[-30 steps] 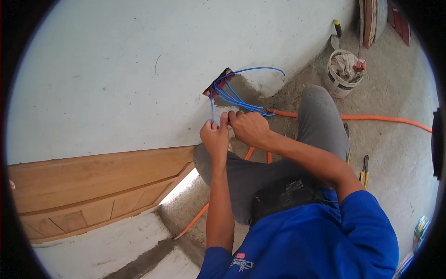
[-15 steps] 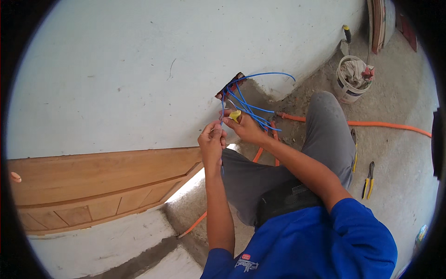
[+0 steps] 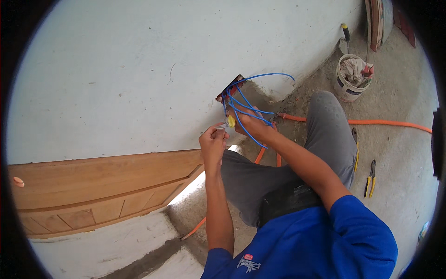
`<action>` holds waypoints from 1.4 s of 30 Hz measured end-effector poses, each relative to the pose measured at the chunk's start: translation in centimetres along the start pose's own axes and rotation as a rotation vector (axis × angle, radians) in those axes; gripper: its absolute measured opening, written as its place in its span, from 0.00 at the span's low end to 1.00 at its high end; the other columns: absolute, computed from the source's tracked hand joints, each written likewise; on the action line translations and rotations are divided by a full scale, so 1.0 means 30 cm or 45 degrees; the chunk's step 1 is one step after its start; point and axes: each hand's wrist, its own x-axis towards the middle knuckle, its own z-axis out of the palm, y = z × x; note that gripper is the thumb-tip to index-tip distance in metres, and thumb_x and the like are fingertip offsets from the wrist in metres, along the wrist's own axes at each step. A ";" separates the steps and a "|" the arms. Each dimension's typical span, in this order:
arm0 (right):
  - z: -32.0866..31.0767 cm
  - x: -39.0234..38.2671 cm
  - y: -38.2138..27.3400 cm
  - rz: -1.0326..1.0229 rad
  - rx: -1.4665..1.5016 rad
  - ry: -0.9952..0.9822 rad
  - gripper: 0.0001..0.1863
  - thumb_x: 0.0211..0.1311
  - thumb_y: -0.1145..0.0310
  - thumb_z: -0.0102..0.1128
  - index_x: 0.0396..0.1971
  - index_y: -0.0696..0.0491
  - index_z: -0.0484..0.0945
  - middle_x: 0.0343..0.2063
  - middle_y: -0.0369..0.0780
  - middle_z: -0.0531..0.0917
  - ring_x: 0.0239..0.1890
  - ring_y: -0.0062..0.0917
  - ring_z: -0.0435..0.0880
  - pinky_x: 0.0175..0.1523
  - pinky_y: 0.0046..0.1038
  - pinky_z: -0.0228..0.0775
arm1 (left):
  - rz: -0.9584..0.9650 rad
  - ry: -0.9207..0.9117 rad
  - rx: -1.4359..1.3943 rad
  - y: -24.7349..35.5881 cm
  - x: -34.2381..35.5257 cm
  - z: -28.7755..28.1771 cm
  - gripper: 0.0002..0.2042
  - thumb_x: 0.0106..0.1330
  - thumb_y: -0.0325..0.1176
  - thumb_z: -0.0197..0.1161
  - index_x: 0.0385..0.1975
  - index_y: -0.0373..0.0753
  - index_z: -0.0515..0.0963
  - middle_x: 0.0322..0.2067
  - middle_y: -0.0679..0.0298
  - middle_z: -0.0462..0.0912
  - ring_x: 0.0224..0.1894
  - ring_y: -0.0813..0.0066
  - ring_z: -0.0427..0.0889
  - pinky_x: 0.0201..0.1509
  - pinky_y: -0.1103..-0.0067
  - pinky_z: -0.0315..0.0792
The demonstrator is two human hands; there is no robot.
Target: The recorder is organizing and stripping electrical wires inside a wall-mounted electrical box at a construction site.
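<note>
Several blue wires (image 3: 251,76) come out of a rough rectangular hole (image 3: 231,88) in the pale wall. My left hand (image 3: 213,143) is closed, thumb and fingers pinched on one blue wire (image 3: 225,108) below the hole. A thin pale strip (image 3: 221,126) shows at its fingertips. Beside it my right hand (image 3: 251,122) is closed on a small yellow object (image 3: 231,121), which touches the strip; its exact kind is hard to tell. Loose blue wire ends pass in front of the right hand, hiding part of its fingers.
Orange conduit (image 3: 388,123) crosses the floor at right. Pliers with yellow handles (image 3: 370,179) lie by my knee. A bucket with cloth (image 3: 351,86) and a trowel (image 3: 345,37) stand near the wall. A wooden door panel (image 3: 107,179) is at left.
My right hand has turned and shifted slightly, bringing the yellow object down and left toward my left fingertips. One loose blue wire now hangs lower across the right hand.
</note>
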 end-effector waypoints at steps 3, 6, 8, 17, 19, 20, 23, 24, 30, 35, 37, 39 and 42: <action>0.028 -0.013 -0.003 0.067 0.083 0.117 0.14 0.47 0.80 0.59 0.36 0.53 0.76 0.30 0.46 0.80 0.30 0.41 0.82 0.32 0.40 0.72 | -0.048 0.036 0.043 -0.008 0.007 0.016 0.11 0.68 0.32 0.58 0.44 0.31 0.77 0.23 0.66 0.78 0.17 0.87 0.67 0.17 0.88 0.59; 0.032 -0.029 0.026 0.174 0.369 0.048 0.12 0.50 0.78 0.60 0.37 0.54 0.76 0.26 0.47 0.80 0.28 0.41 0.82 0.30 0.36 0.71 | -0.052 -0.024 0.039 0.008 0.002 0.023 0.11 0.68 0.33 0.59 0.43 0.32 0.77 0.26 0.65 0.80 0.19 0.86 0.69 0.20 0.87 0.63; 0.022 -0.027 0.014 0.260 0.526 -0.022 0.10 0.54 0.77 0.59 0.37 0.55 0.74 0.25 0.46 0.79 0.28 0.37 0.80 0.31 0.34 0.69 | -0.059 0.001 0.020 0.007 0.006 0.026 0.11 0.68 0.33 0.59 0.44 0.33 0.77 0.28 0.64 0.81 0.20 0.86 0.70 0.21 0.87 0.64; 0.027 -0.035 -0.008 0.207 0.493 0.078 0.09 0.55 0.74 0.59 0.37 0.56 0.76 0.23 0.48 0.79 0.25 0.38 0.81 0.31 0.37 0.70 | 0.324 0.087 0.294 -0.026 0.053 0.025 0.11 0.65 0.32 0.61 0.42 0.33 0.78 0.31 0.62 0.83 0.28 0.81 0.78 0.31 0.83 0.71; 0.009 -0.071 0.036 0.263 0.401 0.097 0.09 0.56 0.73 0.57 0.37 0.56 0.76 0.24 0.48 0.79 0.26 0.40 0.81 0.32 0.38 0.70 | 0.465 0.145 0.537 -0.009 0.066 0.051 0.09 0.64 0.31 0.62 0.38 0.32 0.80 0.31 0.60 0.83 0.33 0.76 0.80 0.38 0.79 0.73; 0.022 -0.112 0.086 0.253 0.229 -0.138 0.10 0.56 0.70 0.55 0.37 0.57 0.77 0.26 0.49 0.80 0.29 0.43 0.82 0.35 0.40 0.70 | 0.496 0.138 0.632 0.007 0.068 0.075 0.08 0.64 0.31 0.62 0.36 0.32 0.81 0.31 0.60 0.83 0.35 0.73 0.80 0.41 0.78 0.74; -0.214 -0.096 -0.116 0.700 -0.104 -1.184 0.16 0.58 0.62 0.51 0.41 0.57 0.77 0.32 0.53 0.82 0.39 0.43 0.83 0.44 0.44 0.71 | 0.647 0.214 0.713 -0.061 0.095 0.002 0.07 0.62 0.32 0.63 0.32 0.34 0.79 0.30 0.60 0.81 0.35 0.69 0.79 0.43 0.75 0.72; -0.197 -0.219 -0.044 0.409 0.171 -1.125 0.15 0.55 0.62 0.53 0.32 0.59 0.80 0.37 0.52 0.83 0.44 0.45 0.82 0.49 0.44 0.69 | 0.612 0.199 0.693 -0.069 0.115 -0.024 0.07 0.62 0.31 0.64 0.31 0.34 0.77 0.29 0.61 0.80 0.34 0.70 0.79 0.42 0.75 0.73; -0.680 -0.449 -0.089 0.601 0.425 -0.593 0.12 0.54 0.68 0.56 0.38 0.54 0.78 0.30 0.44 0.83 0.36 0.33 0.83 0.41 0.34 0.72 | 0.326 0.197 0.585 -0.019 0.076 -0.002 0.10 0.63 0.35 0.64 0.32 0.34 0.77 0.29 0.64 0.80 0.19 0.79 0.75 0.17 0.83 0.67; -0.936 -0.957 0.187 1.439 -0.470 0.287 0.12 0.54 0.69 0.52 0.38 0.56 0.77 0.34 0.50 0.81 0.38 0.43 0.81 0.42 0.38 0.72 | 0.420 0.191 0.754 0.008 0.048 0.045 0.12 0.64 0.38 0.63 0.35 0.34 0.79 0.29 0.62 0.81 0.18 0.80 0.76 0.16 0.84 0.66; -0.951 -1.269 0.301 1.592 -0.896 0.273 0.11 0.53 0.68 0.52 0.35 0.57 0.76 0.34 0.52 0.81 0.38 0.47 0.81 0.43 0.42 0.72 | 0.392 0.200 0.827 0.000 0.060 0.048 0.13 0.64 0.38 0.62 0.38 0.34 0.80 0.29 0.62 0.81 0.18 0.79 0.76 0.16 0.83 0.66; -0.916 -1.535 0.341 1.847 -0.917 0.315 0.13 0.51 0.69 0.54 0.36 0.59 0.78 0.35 0.54 0.81 0.41 0.48 0.81 0.45 0.45 0.72 | 0.392 0.176 0.850 -0.016 0.088 0.031 0.13 0.65 0.38 0.61 0.39 0.34 0.80 0.28 0.62 0.81 0.18 0.79 0.76 0.17 0.83 0.67; -0.833 -1.797 0.339 2.030 -0.897 0.124 0.14 0.50 0.68 0.56 0.34 0.61 0.77 0.35 0.55 0.81 0.40 0.50 0.81 0.44 0.46 0.72 | 0.332 0.112 0.841 -0.011 0.100 0.017 0.12 0.65 0.37 0.60 0.40 0.35 0.80 0.27 0.62 0.80 0.18 0.80 0.74 0.18 0.83 0.67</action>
